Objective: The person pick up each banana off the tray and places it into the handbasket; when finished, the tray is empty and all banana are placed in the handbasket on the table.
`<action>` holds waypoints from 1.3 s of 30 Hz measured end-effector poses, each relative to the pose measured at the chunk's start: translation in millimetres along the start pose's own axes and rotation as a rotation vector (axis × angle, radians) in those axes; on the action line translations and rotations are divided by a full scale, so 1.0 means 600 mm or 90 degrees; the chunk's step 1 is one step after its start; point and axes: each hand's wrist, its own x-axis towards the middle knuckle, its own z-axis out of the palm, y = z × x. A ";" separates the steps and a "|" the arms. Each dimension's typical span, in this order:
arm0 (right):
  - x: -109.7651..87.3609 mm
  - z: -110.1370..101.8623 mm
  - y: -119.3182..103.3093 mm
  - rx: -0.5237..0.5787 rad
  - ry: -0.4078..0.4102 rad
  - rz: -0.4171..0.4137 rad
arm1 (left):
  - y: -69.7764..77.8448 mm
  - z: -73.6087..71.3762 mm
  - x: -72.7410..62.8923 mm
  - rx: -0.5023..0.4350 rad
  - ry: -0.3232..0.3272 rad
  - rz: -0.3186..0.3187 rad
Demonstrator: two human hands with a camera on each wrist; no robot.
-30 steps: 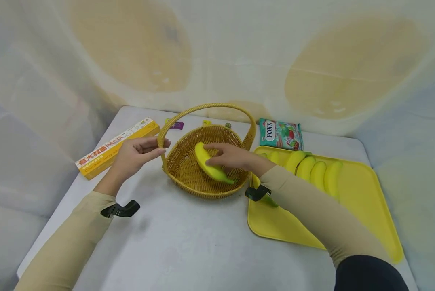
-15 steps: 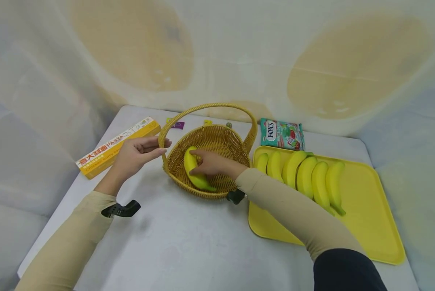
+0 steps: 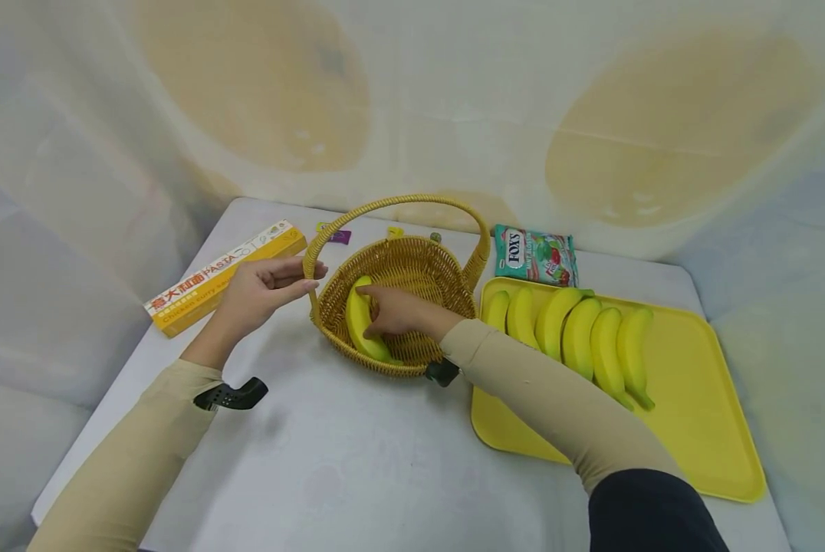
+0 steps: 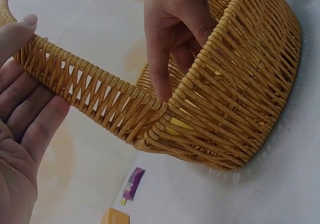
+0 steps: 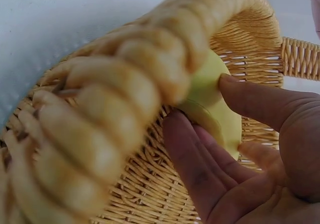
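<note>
A woven basket (image 3: 435, 268) with a tall arched handle (image 3: 412, 199) stands near the middle of the table. My left hand (image 3: 257, 295) holds the handle's left side, thumb on one face and fingers behind it, as the left wrist view shows. Inside the basket, a yellow banana (image 3: 357, 322) lies along the left wall. My right hand (image 3: 400, 310) reaches over the right rim and grips this banana (image 5: 227, 116), thumb on one side and fingers on the other. The hand covers part of the banana in the head view.
Right of the basket lies a yellow tray (image 3: 702, 406) with a row of several bananas (image 3: 578, 337), under my right forearm. A Fox's candy bag (image 3: 537, 257) sits behind the tray. A pasta box (image 3: 226, 276) is at left; a purple-wrapped sweet (image 3: 340, 237) lies behind the basket.
My right hand has moved the banana leftward and lower inside the basket, against its left wall; over the last half second it shifts only slightly. My left hand stays at the handle.
</note>
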 end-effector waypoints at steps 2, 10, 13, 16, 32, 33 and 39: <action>-0.003 -0.002 0.002 0.008 -0.003 -0.006 | 0.000 0.001 0.000 0.000 0.001 -0.001; -0.050 -0.016 0.028 0.032 0.037 -0.039 | 0.003 0.004 0.003 -0.005 -0.001 -0.002; -0.078 -0.020 0.045 0.027 0.081 -0.045 | 0.003 0.005 0.003 -0.006 -0.001 -0.002; -0.111 -0.024 0.063 0.039 0.133 -0.045 | 0.004 0.005 0.003 -0.008 0.000 -0.006; -0.296 -0.042 0.207 0.081 0.333 -0.026 | -0.003 0.003 0.002 -0.014 -0.003 0.002; -0.306 -0.044 0.220 0.073 0.340 -0.014 | -0.003 0.003 0.001 -0.015 -0.002 0.002; -0.365 -0.054 0.298 0.044 0.383 0.071 | -0.003 0.001 -0.001 -0.010 0.003 0.000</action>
